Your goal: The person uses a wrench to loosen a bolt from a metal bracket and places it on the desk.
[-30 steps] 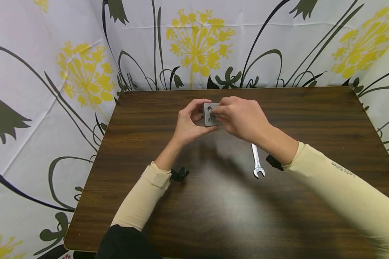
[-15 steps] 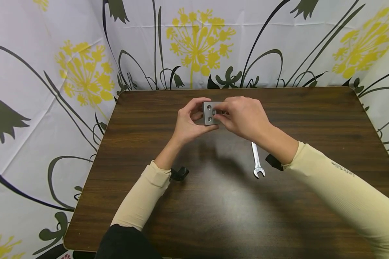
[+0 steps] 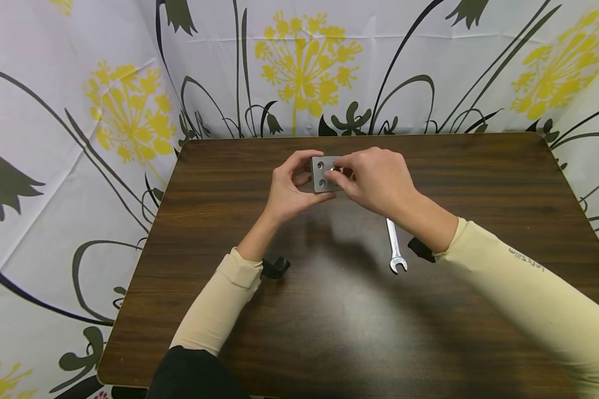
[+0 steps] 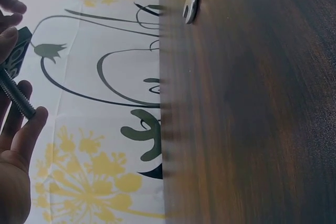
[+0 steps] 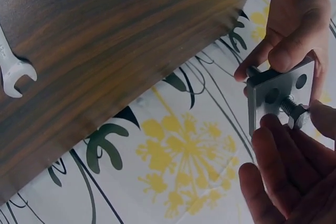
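Near the table's far edge, my left hand (image 3: 292, 188) grips a grey metal plate (image 3: 317, 174) by its edges, clear of the tabletop. Round holes show in the plate's face. A hex bolt (image 5: 296, 115) sits in one of them, its head standing off the face in the right wrist view. Thumb and fingers of my right hand (image 3: 379, 174) pinch round the bolt head, which they partly cover in the head view. In the left wrist view a long threaded shaft (image 4: 18, 98) juts from the plate, its end by a left fingertip.
An open-end wrench (image 3: 395, 252) lies on the brown wooden table (image 3: 329, 321), below the right hand, its upper end hidden. Black wrist-camera mounts (image 3: 277, 268) show at both wrists. A flower-printed curtain (image 3: 209, 66) hangs behind the table.
My right thumb and fingers have shifted round the bolt head, parting and then closing on it again. The left hand and plate stay nearly still.
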Motion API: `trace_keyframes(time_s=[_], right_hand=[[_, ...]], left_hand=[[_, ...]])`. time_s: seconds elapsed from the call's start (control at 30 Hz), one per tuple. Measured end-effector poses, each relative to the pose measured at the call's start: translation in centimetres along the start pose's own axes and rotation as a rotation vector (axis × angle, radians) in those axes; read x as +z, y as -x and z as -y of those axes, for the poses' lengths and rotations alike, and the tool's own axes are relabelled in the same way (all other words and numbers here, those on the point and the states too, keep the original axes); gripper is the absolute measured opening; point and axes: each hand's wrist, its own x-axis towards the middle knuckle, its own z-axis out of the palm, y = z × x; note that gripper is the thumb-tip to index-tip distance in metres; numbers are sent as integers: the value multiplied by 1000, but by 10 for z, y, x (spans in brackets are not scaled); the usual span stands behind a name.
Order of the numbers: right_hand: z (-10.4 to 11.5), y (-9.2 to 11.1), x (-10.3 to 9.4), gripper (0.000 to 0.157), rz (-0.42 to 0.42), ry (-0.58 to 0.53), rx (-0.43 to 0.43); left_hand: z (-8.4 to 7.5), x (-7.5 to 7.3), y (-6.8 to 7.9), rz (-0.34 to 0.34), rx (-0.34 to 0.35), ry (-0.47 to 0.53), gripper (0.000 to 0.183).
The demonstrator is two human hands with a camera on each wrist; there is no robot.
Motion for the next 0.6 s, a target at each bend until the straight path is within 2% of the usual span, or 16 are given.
trace_keyframes(time_s=[0.1, 0.23, 0.33, 0.43, 0.6], right_hand=[[0, 1, -1, 24, 21, 14, -49], [-2, 4, 0, 23, 7, 55, -153], [-3, 5, 1, 25, -15, 59, -177], [-2, 5, 0, 27, -38, 53, -134], [1, 4, -1, 29, -25, 36, 3]], left_hand=[[0, 0, 0, -2, -5, 2, 69], [1, 1, 1, 0, -15, 11, 69], [2, 1, 1, 5, -10, 7, 69], [5, 1, 0, 10, 5, 5, 69], [1, 2, 0, 10, 9, 3, 69]])
